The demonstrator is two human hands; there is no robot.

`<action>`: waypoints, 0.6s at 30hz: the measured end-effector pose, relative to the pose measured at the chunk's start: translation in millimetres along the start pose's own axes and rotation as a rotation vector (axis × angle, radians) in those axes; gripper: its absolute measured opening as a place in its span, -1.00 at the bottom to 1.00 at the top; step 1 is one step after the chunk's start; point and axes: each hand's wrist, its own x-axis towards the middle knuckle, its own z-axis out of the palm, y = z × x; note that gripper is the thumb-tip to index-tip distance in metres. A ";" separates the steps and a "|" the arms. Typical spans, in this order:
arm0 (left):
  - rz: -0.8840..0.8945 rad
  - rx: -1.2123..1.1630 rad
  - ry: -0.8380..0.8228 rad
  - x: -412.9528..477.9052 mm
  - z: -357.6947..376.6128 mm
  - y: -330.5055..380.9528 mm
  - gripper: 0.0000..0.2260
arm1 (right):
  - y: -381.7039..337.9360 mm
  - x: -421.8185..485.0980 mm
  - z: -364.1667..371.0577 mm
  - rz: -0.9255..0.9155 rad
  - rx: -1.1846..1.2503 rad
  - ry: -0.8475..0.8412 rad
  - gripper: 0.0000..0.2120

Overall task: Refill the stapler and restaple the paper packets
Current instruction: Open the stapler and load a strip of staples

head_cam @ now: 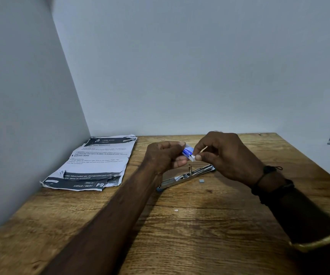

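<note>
**Head view: staple box opened above the waiting stapler**

Head view shows both hands raised just above the brown wood-grain table [209, 225], working a small blue and white cardboard staple box [188, 153]. The left hand [165, 156] pinches the box body between thumb and fingers, steadying it, while the right hand [225, 155] closes thumb and forefinger on the white end of the box, apparently drawing out the inner tray or flap to reach the staples.

Directly below, near the middle of the table, lies the silver metal stapler [186, 176], swung open flat with its magazine exposed (a sensible arrangement, since a strip can go straight down into the channel). Beside it sits a small grey block [201, 181], likely a fragment of staples, and nearer the front edge a tiny bright scrap [176, 210], too small to identify.

Crumpled white paper packets with dark printed header bands [94, 163] are stacked at the far left corner, against the wall, well apart from the hands and awaiting restapling.
</note>
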 end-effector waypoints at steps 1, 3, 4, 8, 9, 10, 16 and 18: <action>0.003 0.001 -0.019 0.2 0.9 -0.4 -0.84 | 0.4 0.2 1.0 0.006 -0.007 0.020 -0.94; 0.015 0.017 -0.059 0.4 1.8 -1.0 -0.86 | 1.2 0.3 1.7 0.025 0.000 0.051 -0.90; 0.025 0.029 -0.079 0.6 1.7 -1.3 -0.85 | 1.8 0.3 1.4 0.032 0.014 0.059 -0.86; 0.051 0.064 -0.198 -1.2 1.4 -1.8 -0.75 | 5.1 -0.3 2.1 0.017 -0.002 0.082 -0.83; 0.054 0.072 -0.234 -1.9 1.2 -2.3 -0.70 | 5.7 -0.7 3.0 0.009 -0.012 0.086 -0.84; 0.058 0.082 -0.254 -2.0 0.9 -2.8 -0.65 | 6.1 -0.8 4.0 0.004 -0.023 0.086 -0.86; 0.107 0.067 -0.128 0.5 -6.0 4.2 -0.75 | 3.0 2.5 1.7 0.027 -0.040 0.092 -0.96; 0.127 0.066 -0.041 2.4 -13.3 8.5 -0.81 | 5.5 3.0 -3.2 0.069 -0.064 0.004 -0.96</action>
